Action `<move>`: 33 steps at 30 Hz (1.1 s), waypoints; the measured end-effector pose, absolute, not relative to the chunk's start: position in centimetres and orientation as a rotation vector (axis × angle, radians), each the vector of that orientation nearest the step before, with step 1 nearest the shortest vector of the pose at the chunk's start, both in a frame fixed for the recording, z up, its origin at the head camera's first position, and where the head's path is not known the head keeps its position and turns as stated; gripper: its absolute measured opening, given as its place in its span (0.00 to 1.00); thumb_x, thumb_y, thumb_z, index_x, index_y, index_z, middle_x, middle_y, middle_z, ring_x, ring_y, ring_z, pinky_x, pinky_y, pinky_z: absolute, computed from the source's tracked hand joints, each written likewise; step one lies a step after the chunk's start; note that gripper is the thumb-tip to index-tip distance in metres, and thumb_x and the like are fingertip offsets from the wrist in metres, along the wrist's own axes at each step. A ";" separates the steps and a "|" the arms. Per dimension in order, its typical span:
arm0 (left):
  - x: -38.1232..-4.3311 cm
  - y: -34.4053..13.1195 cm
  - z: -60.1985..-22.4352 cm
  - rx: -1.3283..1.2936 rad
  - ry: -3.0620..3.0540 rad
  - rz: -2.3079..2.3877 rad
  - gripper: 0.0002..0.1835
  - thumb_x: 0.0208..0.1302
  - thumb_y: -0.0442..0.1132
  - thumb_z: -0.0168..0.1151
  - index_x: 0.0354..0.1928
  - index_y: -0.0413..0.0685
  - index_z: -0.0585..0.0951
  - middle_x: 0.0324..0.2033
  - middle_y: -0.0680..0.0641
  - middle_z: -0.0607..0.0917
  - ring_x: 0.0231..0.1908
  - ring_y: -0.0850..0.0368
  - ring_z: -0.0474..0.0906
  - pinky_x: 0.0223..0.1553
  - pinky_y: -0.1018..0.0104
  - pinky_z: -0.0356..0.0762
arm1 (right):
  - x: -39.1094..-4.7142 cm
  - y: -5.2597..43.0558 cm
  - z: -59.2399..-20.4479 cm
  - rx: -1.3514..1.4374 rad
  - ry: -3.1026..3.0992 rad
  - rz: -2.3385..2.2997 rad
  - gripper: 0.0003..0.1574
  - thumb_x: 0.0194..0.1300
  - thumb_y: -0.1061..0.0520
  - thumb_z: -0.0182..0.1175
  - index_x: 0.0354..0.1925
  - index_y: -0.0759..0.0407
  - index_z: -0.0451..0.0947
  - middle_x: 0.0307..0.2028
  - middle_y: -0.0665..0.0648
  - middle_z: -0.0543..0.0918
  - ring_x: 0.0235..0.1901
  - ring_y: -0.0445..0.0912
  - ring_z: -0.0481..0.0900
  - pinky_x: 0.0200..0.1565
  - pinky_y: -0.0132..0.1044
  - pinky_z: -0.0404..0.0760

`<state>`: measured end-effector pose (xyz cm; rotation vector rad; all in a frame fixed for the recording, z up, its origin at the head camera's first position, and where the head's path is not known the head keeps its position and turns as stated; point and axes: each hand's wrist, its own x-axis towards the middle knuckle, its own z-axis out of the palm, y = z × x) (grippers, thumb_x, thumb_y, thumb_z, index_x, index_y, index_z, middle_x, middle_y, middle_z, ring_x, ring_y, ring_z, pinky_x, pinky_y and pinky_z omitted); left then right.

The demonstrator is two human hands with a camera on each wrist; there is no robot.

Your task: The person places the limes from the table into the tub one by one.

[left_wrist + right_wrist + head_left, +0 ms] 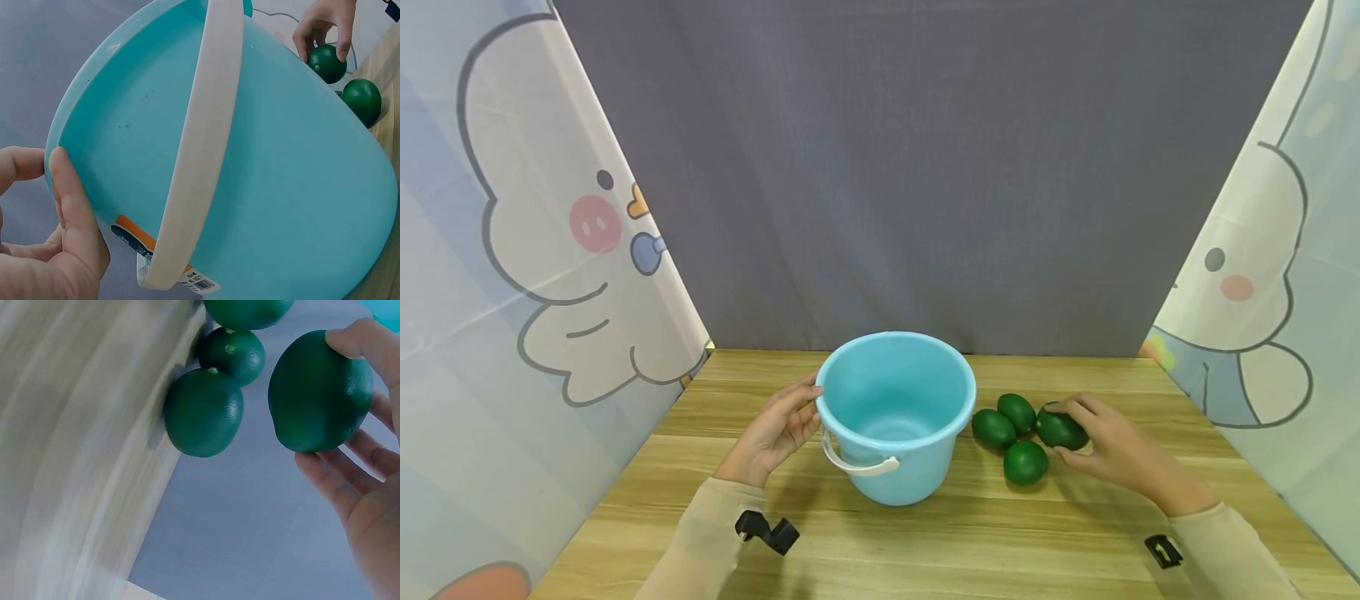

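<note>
A light-blue plastic bucket (891, 467) stands upright on the table, its white handle (203, 125) hanging down on the near side. My left hand (778, 429) pinches the bucket's rim at its left side, thumb and fingers on the edge. To the right of the bucket, my right hand (1101, 442) holds a dark green lime (320, 394) between thumb and fingertips; in the right wrist view this lime is apart from the others. Three more limes lie between the bucket and that hand: one lime (994, 429) by the bucket, another lime (1017, 412) behind, and a lime (1026, 463) nearer me.
The wooden table (925, 550) ends at a dark grey cloth (887, 167) at the back. Cartoon-printed curtains (535, 250) hang on both sides. A label (200, 281) is stuck to the bucket, and black mounts sit on both wrists.
</note>
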<state>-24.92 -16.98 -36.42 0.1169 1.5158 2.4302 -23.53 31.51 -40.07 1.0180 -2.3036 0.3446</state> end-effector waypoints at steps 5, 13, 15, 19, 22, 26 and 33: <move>-24.9 -17.0 -36.5 0.118 1.518 2.430 0.32 0.73 0.32 0.53 0.76 0.38 0.59 0.51 0.45 0.78 0.33 0.65 0.82 0.34 0.79 0.81 | -23.5 31.2 -39.4 1.019 -2.294 0.319 0.35 0.44 0.58 0.79 0.52 0.59 0.80 0.45 0.51 0.78 0.39 0.42 0.79 0.35 0.34 0.83; -24.9 -17.0 -36.5 0.124 1.520 2.427 0.32 0.73 0.33 0.54 0.76 0.38 0.59 0.51 0.46 0.78 0.34 0.65 0.82 0.34 0.79 0.81 | -23.7 30.8 -38.7 1.041 -2.281 0.304 0.29 0.60 0.43 0.66 0.53 0.60 0.81 0.46 0.52 0.79 0.42 0.41 0.78 0.42 0.25 0.79; -24.9 -17.0 -36.5 0.122 1.519 2.427 0.32 0.73 0.33 0.54 0.76 0.38 0.59 0.51 0.46 0.78 0.34 0.64 0.82 0.34 0.79 0.81 | -23.7 30.7 -38.5 1.045 -2.274 0.295 0.30 0.62 0.41 0.63 0.53 0.60 0.81 0.46 0.52 0.79 0.43 0.41 0.78 0.41 0.27 0.80; -24.9 -17.0 -36.5 0.115 1.515 2.429 0.32 0.72 0.33 0.54 0.75 0.38 0.59 0.50 0.46 0.78 0.33 0.65 0.82 0.34 0.79 0.81 | -23.7 30.4 -38.0 1.048 -2.273 0.281 0.29 0.59 0.44 0.65 0.53 0.59 0.80 0.47 0.53 0.79 0.43 0.41 0.78 0.40 0.28 0.81; -25.0 -17.0 -36.5 0.107 1.515 2.429 0.32 0.72 0.33 0.55 0.75 0.38 0.59 0.50 0.46 0.78 0.33 0.65 0.82 0.34 0.79 0.82 | -23.7 30.2 -37.7 1.054 -2.266 0.282 0.29 0.63 0.40 0.61 0.53 0.59 0.81 0.47 0.53 0.79 0.42 0.41 0.78 0.38 0.27 0.80; -25.0 -17.0 -36.5 0.098 1.514 2.430 0.32 0.72 0.33 0.55 0.75 0.38 0.60 0.51 0.45 0.78 0.34 0.64 0.82 0.34 0.79 0.82 | -23.7 29.9 -37.4 1.053 -2.257 0.279 0.32 0.68 0.35 0.52 0.53 0.58 0.81 0.47 0.54 0.79 0.42 0.41 0.78 0.37 0.27 0.81; -25.0 -17.0 -36.5 0.103 1.515 2.428 0.33 0.72 0.33 0.56 0.75 0.38 0.59 0.50 0.45 0.78 0.34 0.64 0.81 0.34 0.79 0.82 | -23.6 29.5 -36.7 1.047 -2.251 0.277 0.30 0.65 0.38 0.56 0.53 0.59 0.80 0.48 0.55 0.79 0.42 0.42 0.78 0.35 0.30 0.82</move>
